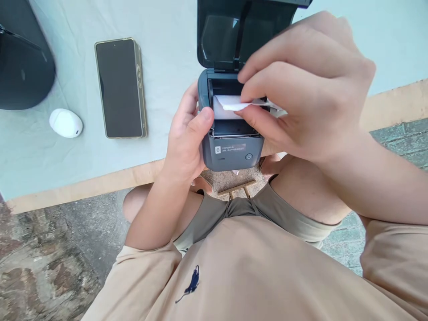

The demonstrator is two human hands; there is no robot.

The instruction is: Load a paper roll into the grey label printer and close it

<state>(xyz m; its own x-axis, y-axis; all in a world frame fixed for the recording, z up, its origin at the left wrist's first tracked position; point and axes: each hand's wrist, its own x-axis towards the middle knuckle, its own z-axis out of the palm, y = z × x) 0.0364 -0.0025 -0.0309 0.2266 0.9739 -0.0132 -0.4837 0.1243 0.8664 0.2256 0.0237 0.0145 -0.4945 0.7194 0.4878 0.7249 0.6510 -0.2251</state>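
Observation:
A dark grey portable label printer [230, 154] is gripped along its left side by my left hand [187, 138], the thumb lying on the rim. Its smoked lid [220, 40] stands open at the far side. Inside the bay sits a white paper roll [224, 113]. My right hand [310, 84] pinches the loose end of the paper between thumb and fingers, lifting it above the roll. The power button and a small label show on the printer's front face. Part of the bay's right side is hidden behind my right hand.
A smartphone [120, 89] with a dark screen lies on the pale-covered table [160, 35]. Left of it are a white rounded earbud case [66, 123] and a large black object [23, 58]. The table's wooden edge [83, 184] runs just before my knees.

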